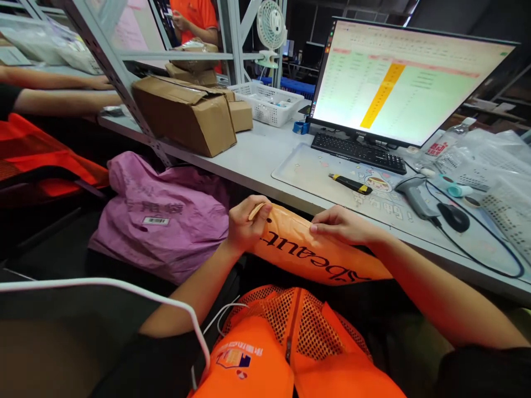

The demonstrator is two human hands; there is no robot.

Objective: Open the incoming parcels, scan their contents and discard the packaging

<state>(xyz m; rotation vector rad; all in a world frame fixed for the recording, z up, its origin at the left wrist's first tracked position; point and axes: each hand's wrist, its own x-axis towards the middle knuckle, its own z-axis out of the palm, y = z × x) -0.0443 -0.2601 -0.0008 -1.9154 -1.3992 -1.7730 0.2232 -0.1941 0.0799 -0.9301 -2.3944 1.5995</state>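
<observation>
Orange mailer bag (315,254) with black lettering lies across the lap, just nearer than the desk mat (307,166) and below its near edge. Left hand (245,225) is closed around the bag's left end, thumb and fingers pinching the folded lip. Right hand (342,225) lies on the bag's top side, fingers curled and pressing the plastic. Yellow-black utility knife (350,184) sits on the mat, keyboard (359,153) at its far edge, barcode scanner (415,193) at its right end. Pink bag (161,215) slumps left of the mat, below it. Cardboard carton (186,113) sits far left of the mat.
</observation>
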